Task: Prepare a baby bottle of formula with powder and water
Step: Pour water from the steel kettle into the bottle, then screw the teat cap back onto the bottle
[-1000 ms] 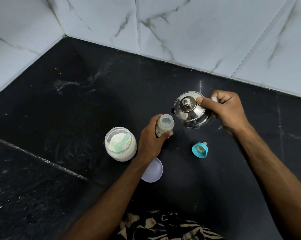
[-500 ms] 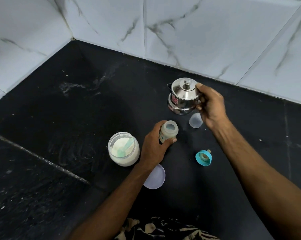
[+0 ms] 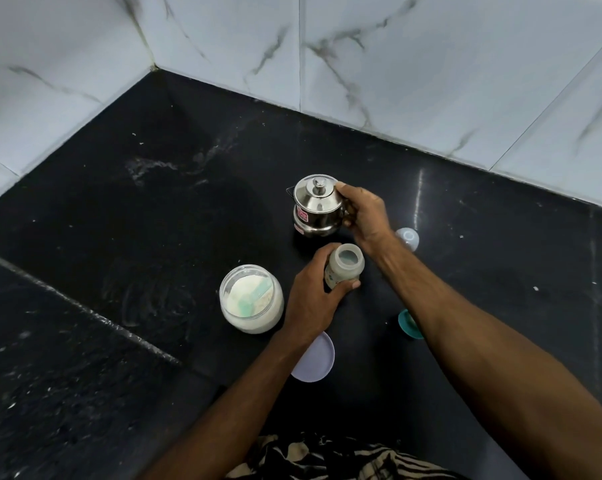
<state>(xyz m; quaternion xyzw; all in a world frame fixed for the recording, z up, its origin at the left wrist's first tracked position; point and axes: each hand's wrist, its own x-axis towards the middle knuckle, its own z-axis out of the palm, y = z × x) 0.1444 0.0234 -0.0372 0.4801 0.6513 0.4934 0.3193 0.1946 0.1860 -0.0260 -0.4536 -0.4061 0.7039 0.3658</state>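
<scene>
An open baby bottle [image 3: 345, 266] stands upright on the black counter, and my left hand [image 3: 313, 296] is wrapped around its body. Just behind it sits a small steel kettle [image 3: 316, 206] with its lid on, resting on the counter; my right hand [image 3: 363, 211] grips its handle. To the left stands an open jar of white formula powder [image 3: 251, 299] with a green scoop inside. The teal bottle ring with teat [image 3: 408, 325] lies at the right, half hidden by my right forearm.
The jar's pale lid [image 3: 318, 358] lies flat near my left forearm. A clear bottle cap [image 3: 407, 238] lies behind my right wrist. Marble wall tiles [image 3: 396, 81] close the counter at the back and left. A seam [image 3: 84, 306] crosses the counter at the left.
My right hand has carried the kettle away from above the bottle and set it down upright on the counter behind it. My left hand has kept hold of the bottle.
</scene>
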